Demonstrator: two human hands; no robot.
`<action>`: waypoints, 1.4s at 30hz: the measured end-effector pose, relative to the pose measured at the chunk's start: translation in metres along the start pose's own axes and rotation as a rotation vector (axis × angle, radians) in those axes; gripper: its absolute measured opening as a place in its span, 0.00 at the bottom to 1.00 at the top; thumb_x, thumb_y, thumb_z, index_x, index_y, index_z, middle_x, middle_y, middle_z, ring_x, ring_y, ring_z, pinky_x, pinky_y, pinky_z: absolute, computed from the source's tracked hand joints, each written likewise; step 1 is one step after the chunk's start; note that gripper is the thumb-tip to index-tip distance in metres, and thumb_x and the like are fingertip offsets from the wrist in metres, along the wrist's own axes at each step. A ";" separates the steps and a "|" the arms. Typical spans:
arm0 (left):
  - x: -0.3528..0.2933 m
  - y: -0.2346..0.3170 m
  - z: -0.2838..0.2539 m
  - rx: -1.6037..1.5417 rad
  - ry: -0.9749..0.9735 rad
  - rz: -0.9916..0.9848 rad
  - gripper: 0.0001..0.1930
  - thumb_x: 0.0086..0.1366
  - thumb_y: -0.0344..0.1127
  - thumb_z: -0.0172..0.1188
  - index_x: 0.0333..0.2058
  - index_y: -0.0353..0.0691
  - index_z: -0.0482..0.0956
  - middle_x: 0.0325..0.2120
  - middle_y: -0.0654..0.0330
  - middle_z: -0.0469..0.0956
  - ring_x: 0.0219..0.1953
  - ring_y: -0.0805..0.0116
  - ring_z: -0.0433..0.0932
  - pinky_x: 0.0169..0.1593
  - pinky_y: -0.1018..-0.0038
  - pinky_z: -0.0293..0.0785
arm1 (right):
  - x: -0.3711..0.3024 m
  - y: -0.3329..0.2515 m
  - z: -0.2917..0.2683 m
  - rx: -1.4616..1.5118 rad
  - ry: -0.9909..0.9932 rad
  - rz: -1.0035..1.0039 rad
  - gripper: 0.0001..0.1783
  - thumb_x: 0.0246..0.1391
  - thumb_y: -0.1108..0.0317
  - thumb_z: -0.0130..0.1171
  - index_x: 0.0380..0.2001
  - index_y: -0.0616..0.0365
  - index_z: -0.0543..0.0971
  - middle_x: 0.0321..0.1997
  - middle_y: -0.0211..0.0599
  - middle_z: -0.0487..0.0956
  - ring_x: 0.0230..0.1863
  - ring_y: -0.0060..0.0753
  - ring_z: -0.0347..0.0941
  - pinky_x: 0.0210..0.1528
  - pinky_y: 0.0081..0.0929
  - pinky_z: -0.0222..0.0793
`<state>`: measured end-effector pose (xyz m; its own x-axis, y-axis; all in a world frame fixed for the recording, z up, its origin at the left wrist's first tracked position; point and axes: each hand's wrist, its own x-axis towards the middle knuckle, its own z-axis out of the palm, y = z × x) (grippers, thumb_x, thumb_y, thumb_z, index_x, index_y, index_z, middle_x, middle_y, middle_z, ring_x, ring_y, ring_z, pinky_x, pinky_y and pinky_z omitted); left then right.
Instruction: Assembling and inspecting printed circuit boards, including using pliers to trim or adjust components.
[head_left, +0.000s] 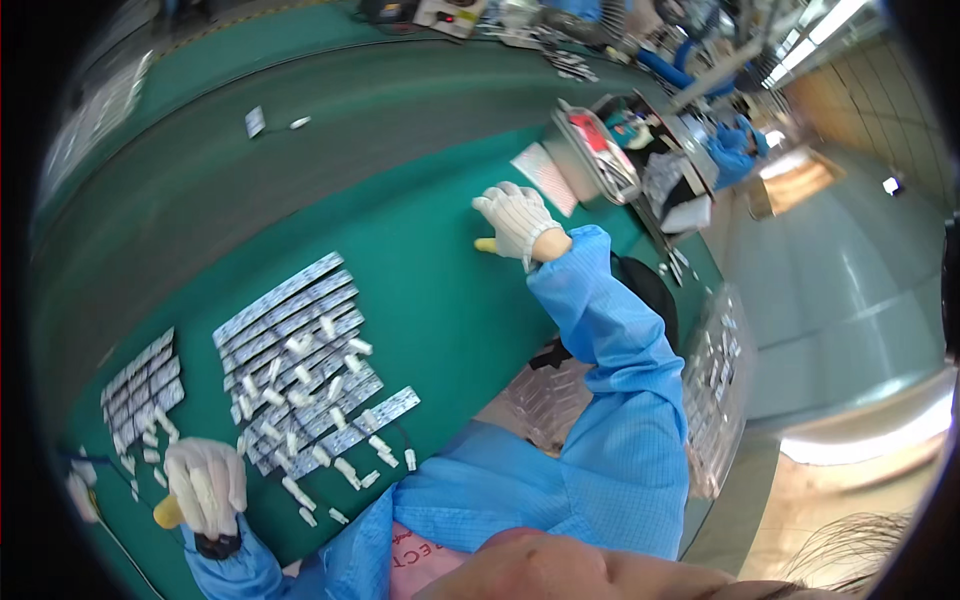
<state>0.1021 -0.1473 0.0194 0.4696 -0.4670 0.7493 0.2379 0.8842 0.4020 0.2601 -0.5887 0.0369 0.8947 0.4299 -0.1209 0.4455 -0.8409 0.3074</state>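
Note:
My left hand (pixel 205 488), in a white glove with a yellow thumb tip, is at the lower left, beside small white connector-like pieces (pixel 160 422). Its fingers are bent and the thumb stands apart; I see nothing held. My right hand (pixel 515 222), gloved the same way, hovers over or rests on the green tabletop (pixel 430 290) with thumb apart and nothing visible in it. Between my hands lie overlapping rows of narrow white-and-blue strips (pixel 280 297), looking like circuit boards, with several white connectors (pixel 345 470) scattered over their near part. A smaller group of strips (pixel 145 385) lies farther left.
Beyond my right hand are a pink-and-white sheet (pixel 545 178) and a grey bin (pixel 575 150) with red contents. A dark green belt-like surface (pixel 400 110) runs along the far side, carrying a small board (pixel 255 122). Clear plastic trays (pixel 715 390) stand to my right.

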 end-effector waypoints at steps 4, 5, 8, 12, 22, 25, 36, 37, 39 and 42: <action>-0.009 0.004 -0.050 0.105 -0.406 0.051 0.17 0.66 0.46 0.53 0.35 0.36 0.80 0.34 0.58 0.80 0.34 0.65 0.80 0.44 0.67 0.74 | 0.059 -0.066 -0.035 0.371 0.132 -0.173 0.33 0.44 0.53 0.66 0.51 0.56 0.69 0.49 0.48 0.73 0.49 0.50 0.71 0.48 0.39 0.69; -0.008 0.003 -0.046 0.136 -0.382 0.053 0.18 0.66 0.48 0.53 0.36 0.36 0.79 0.34 0.60 0.79 0.34 0.65 0.80 0.44 0.66 0.74 | 0.072 -0.081 -0.043 0.485 0.106 -0.146 0.34 0.44 0.53 0.66 0.52 0.57 0.69 0.50 0.50 0.73 0.49 0.52 0.70 0.50 0.40 0.68; -0.015 -0.004 -0.029 0.219 -0.166 0.091 0.09 0.60 0.41 0.62 0.29 0.43 0.77 0.26 0.66 0.77 0.28 0.65 0.79 0.39 0.64 0.75 | 0.146 -0.107 -0.045 0.490 0.202 -0.117 0.34 0.43 0.61 0.67 0.53 0.61 0.67 0.51 0.52 0.72 0.51 0.53 0.70 0.52 0.38 0.67; -0.021 -0.017 -0.030 0.215 -0.115 0.123 0.11 0.61 0.43 0.60 0.26 0.43 0.76 0.22 0.64 0.77 0.26 0.65 0.78 0.39 0.64 0.74 | 0.268 -0.118 -0.012 0.515 0.559 -0.077 0.31 0.43 0.70 0.63 0.54 0.57 0.67 0.52 0.49 0.72 0.53 0.49 0.69 0.54 0.36 0.66; -0.006 -0.010 0.023 0.145 0.860 0.014 0.41 0.55 0.68 0.53 0.53 0.36 0.61 0.50 0.48 0.68 0.52 0.46 0.70 0.56 0.53 0.66 | 0.224 -0.168 -0.110 1.576 -0.006 -0.343 0.11 0.53 0.70 0.55 0.40 0.62 0.76 0.25 0.33 0.78 0.24 0.17 0.71 0.27 0.14 0.66; 0.012 -0.013 0.027 0.190 0.986 0.039 0.48 0.56 0.65 0.55 0.62 0.36 0.46 0.60 0.44 0.56 0.61 0.48 0.59 0.62 0.53 0.57 | 0.137 -0.194 -0.147 1.484 -0.032 -0.427 0.10 0.53 0.75 0.55 0.39 0.62 0.76 0.28 0.34 0.78 0.25 0.19 0.71 0.27 0.14 0.66; -0.025 -0.024 0.045 1.171 0.609 -0.695 0.17 0.63 0.31 0.45 0.50 0.34 0.68 0.46 0.50 0.71 0.42 0.58 0.73 0.52 0.73 0.65 | -0.029 -0.199 -0.104 1.152 0.524 -0.841 0.31 0.42 0.51 0.68 0.45 0.60 0.73 0.36 0.36 0.75 0.32 0.27 0.70 0.32 0.27 0.64; -0.032 -0.023 0.039 0.744 0.568 -0.820 0.18 0.66 0.34 0.41 0.50 0.30 0.67 0.42 0.51 0.73 0.40 0.61 0.73 0.51 0.75 0.65 | -0.030 -0.200 -0.098 1.126 0.643 -0.755 0.36 0.41 0.56 0.70 0.50 0.63 0.69 0.43 0.41 0.74 0.40 0.32 0.71 0.41 0.28 0.67; -0.030 -0.025 0.040 0.670 0.528 -0.867 0.19 0.66 0.37 0.43 0.50 0.30 0.67 0.37 0.53 0.74 0.36 0.64 0.73 0.49 0.75 0.67 | -0.034 -0.203 -0.096 1.162 0.581 -0.676 0.39 0.41 0.61 0.70 0.54 0.62 0.65 0.48 0.43 0.73 0.47 0.37 0.70 0.49 0.29 0.67; -0.003 -0.018 0.053 0.497 0.408 -0.985 0.24 0.64 0.46 0.50 0.49 0.30 0.67 0.24 0.60 0.77 0.25 0.72 0.74 0.44 0.76 0.71 | -0.045 -0.208 -0.100 0.984 0.492 -0.823 0.31 0.38 0.68 0.69 0.50 0.58 0.72 0.45 0.42 0.76 0.44 0.39 0.74 0.43 0.29 0.71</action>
<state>0.0511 -0.1623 0.0383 0.5268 -0.8290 -0.1877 0.3350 -0.0004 0.9422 0.1243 -0.4001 0.0728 0.3529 0.8108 0.4669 0.8596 -0.0840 -0.5040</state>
